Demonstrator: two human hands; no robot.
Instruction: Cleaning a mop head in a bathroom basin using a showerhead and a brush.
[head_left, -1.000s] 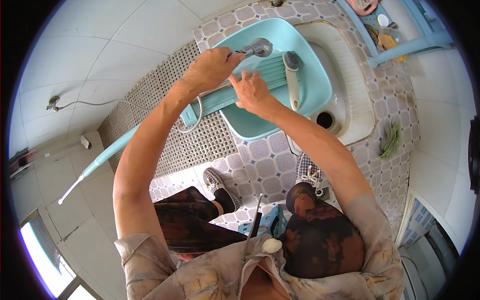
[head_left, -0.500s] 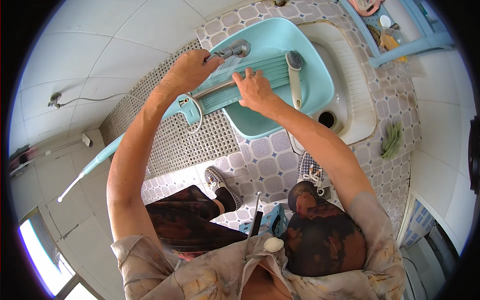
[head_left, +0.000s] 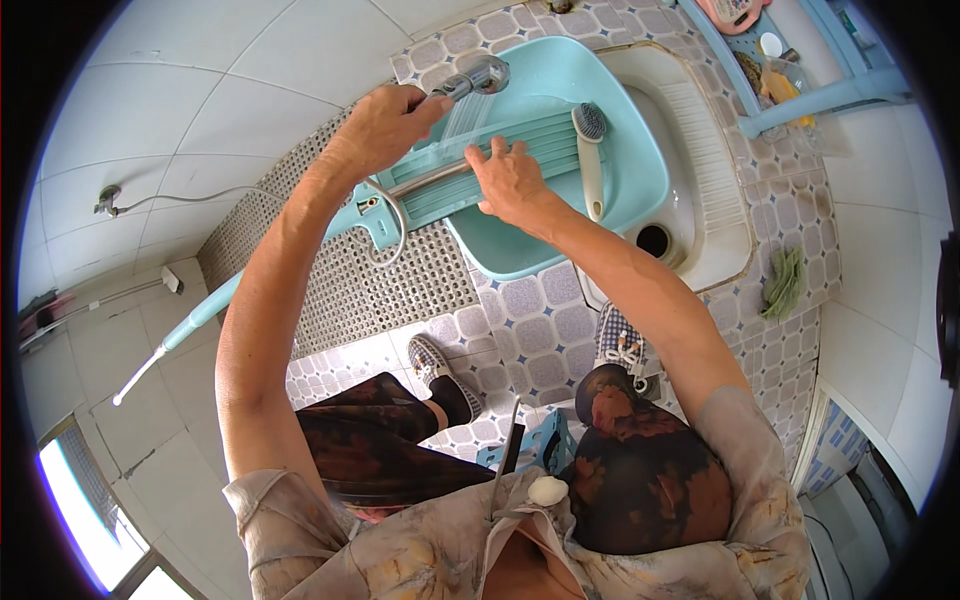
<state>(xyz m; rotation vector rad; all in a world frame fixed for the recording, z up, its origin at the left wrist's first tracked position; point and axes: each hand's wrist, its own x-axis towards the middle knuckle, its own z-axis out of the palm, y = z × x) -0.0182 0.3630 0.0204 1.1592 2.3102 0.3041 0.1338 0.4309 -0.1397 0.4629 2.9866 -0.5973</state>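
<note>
My left hand (head_left: 385,125) is closed around the handle of a chrome shower head (head_left: 487,76), above the left side of a turquoise basin (head_left: 640,120). Streams of water fall from it onto a turquoise ribbed panel (head_left: 550,150) lying slantwise across the basin. A metal rod (head_left: 430,180) runs along this panel, and my right hand (head_left: 510,185) has its fingers curled over the rod. From the panel's near end, a turquoise pole (head_left: 215,305) with a white tip seems to continue past my left forearm. Beside my right hand, a white-handled scrub brush (head_left: 591,165) rests bristles up.
The basin sits partly over a white squat toilet (head_left: 720,190) with a dark drain hole. Perforated grey matting (head_left: 400,290) covers the floor to the left. A green cloth (head_left: 785,280) lies at right, below a blue shelf (head_left: 830,100). The shower hose (head_left: 220,190) meets the left wall.
My left hand and the shower head have shifted slightly up and to the right, and the water streams show more plainly. My right hand stays on the rod.
</note>
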